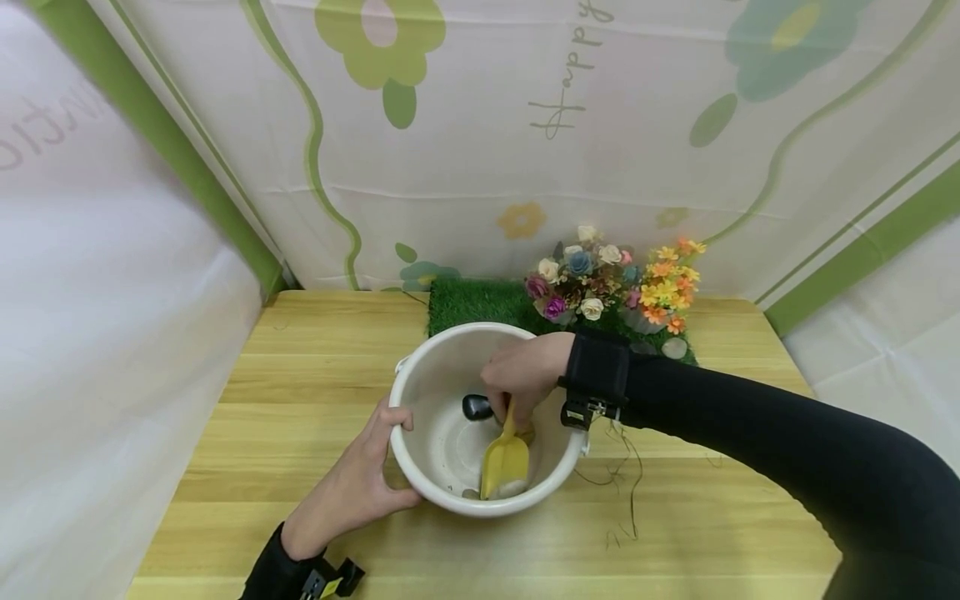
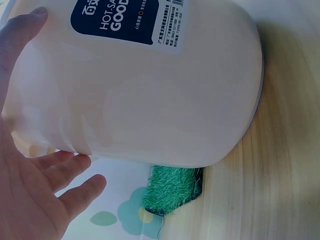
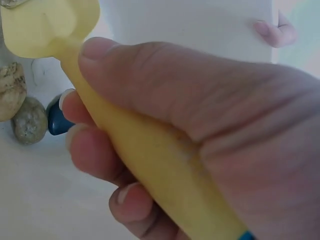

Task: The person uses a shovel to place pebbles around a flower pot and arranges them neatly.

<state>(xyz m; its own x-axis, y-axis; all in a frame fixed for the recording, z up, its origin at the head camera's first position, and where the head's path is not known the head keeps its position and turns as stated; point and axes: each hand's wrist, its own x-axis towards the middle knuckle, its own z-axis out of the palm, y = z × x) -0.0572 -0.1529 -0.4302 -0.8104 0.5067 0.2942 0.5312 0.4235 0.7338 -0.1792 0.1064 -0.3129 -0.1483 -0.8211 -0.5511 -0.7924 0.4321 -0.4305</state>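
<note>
A white bucket (image 1: 442, 383) stands tilted on the wooden table. My left hand (image 1: 367, 479) grips it at its left side, a finger hooked over the rim and the thumb outside. Inside the bucket, my right hand (image 1: 528, 367) holds a yellow toy shovel (image 1: 504, 462) by its handle, fingers wrapped round it in the right wrist view. The scoop points down toward the near wall, with a pale stone (image 1: 513, 488) in it. A shiny dark stone (image 1: 477, 407) lies in the bucket by my right fingers. Beside the scoop are a grey stone (image 3: 30, 120) and a tan stone (image 3: 11, 92).
Behind the bucket, a green turf mat (image 1: 472, 300) bears mixed artificial flowers (image 1: 581, 275) and an orange-yellow bunch (image 1: 667, 287). A round pale stone (image 1: 674, 347) sits on the mat's right part. Thin dark strands (image 1: 633, 492) lie on the table (image 1: 300, 375). Printed curtains surround it.
</note>
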